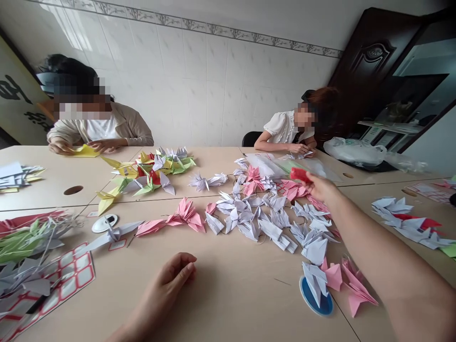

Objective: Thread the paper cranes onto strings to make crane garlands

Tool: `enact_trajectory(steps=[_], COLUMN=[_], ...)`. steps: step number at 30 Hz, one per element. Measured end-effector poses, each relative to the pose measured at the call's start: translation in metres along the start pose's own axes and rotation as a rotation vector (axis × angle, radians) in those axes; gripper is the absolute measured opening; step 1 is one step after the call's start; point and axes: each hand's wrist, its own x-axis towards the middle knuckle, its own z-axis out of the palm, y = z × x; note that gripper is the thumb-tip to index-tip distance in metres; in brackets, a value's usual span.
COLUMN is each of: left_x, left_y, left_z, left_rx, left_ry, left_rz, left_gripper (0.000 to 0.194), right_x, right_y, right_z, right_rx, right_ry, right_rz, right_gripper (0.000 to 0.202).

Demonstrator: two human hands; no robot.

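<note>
My right hand (320, 186) reaches across the table and grips a small red object (300, 174) whose kind I cannot make out. Below and to the left of it spreads a pile of white folded paper cranes (245, 216), with pink paper cranes (254, 180) among them. My left hand (174, 275) rests on the near tabletop, fingers curled inward and thumb against them; nothing shows in it. Beyond that hand lie more pink cranes (185, 216). One white crane with spread wings (113, 233) sits to its left.
Opposite, one person (99, 126) handles yellow paper (85, 151) and another person (288, 128) works on white paper. Coloured cranes (151, 171) are heaped at the far left-centre. Red-bordered label sheets (76, 270), a blue round disc (317, 304) and plastic bags (354, 151) lie on the table.
</note>
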Motion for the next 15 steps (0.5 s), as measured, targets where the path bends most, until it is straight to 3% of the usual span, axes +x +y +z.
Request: enact_trajectory(steps=[4,7,10,15], left_x=[-0.001,-0.002,-0.002,-0.003], left_y=[0.002,0.002,0.0,0.002], left_z=[0.003,0.002,0.001,0.0], left_rx=[0.001,0.009,-0.006,-0.048], left_ry=[0.015,0.01,0.005,-0.001], left_rz=[0.006,0.011,0.034,0.057], left_gripper=[0.039,0.035,0.032,0.032], right_x=[0.019,-0.003,-0.055,-0.174], right_y=[-0.024,-0.023,-0.014,-0.004], right_z=[0.015,0.032,0.048,0.061], right_rx=[0.001,-0.033,-0.098,-0.247], right_ry=[0.064,-0.022,-0.204,-0.555], right_rz=[0.057,0.1,0.131,0.163], right_gripper=[0.031,0.03,0.028,0.033])
